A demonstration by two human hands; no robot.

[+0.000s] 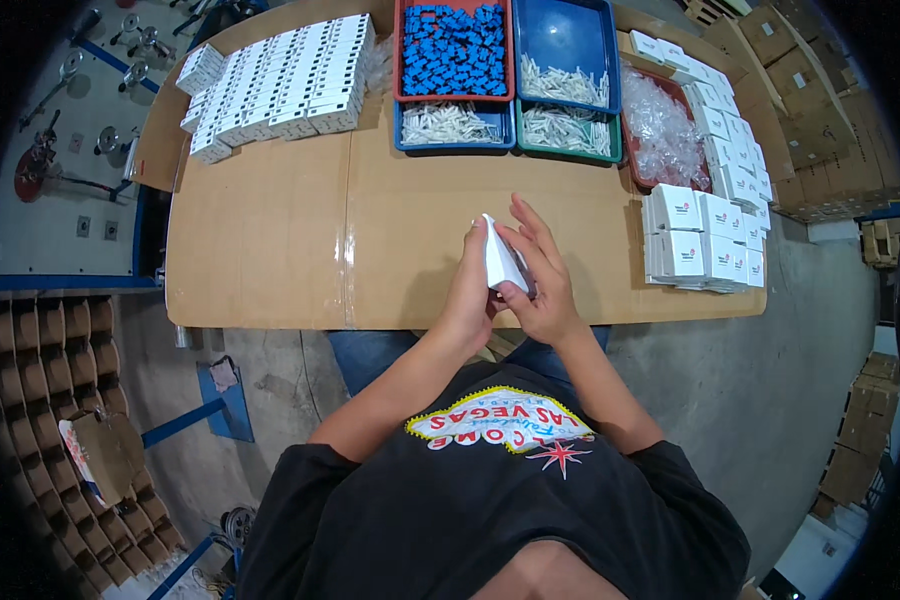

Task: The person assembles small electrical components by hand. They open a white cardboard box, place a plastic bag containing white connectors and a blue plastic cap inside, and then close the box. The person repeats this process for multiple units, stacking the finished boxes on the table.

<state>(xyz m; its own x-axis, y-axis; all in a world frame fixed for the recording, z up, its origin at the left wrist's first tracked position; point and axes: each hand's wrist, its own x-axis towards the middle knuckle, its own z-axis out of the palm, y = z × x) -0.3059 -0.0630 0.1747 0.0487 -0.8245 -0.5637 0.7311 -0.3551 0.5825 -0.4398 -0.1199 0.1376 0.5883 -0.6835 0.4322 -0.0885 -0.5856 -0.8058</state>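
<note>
A small white box (501,262) is held up between my two hands, over the near part of the cardboard-covered table (270,250). Along its left side lie the fingers of my left hand (462,300), closed on it. My right hand (547,290) grips the box from the right, thumb at its lower end and the upper fingers spread above it. The side facing my right palm is mostly hidden, so I cannot tell whether that end is closed.
At the back stand a red tray of blue parts (455,50) and blue and green trays of white sticks (568,133). White boxes are stacked at the far left (290,85) and at the right (705,240). Clear plastic bags (660,130) fill a red tray.
</note>
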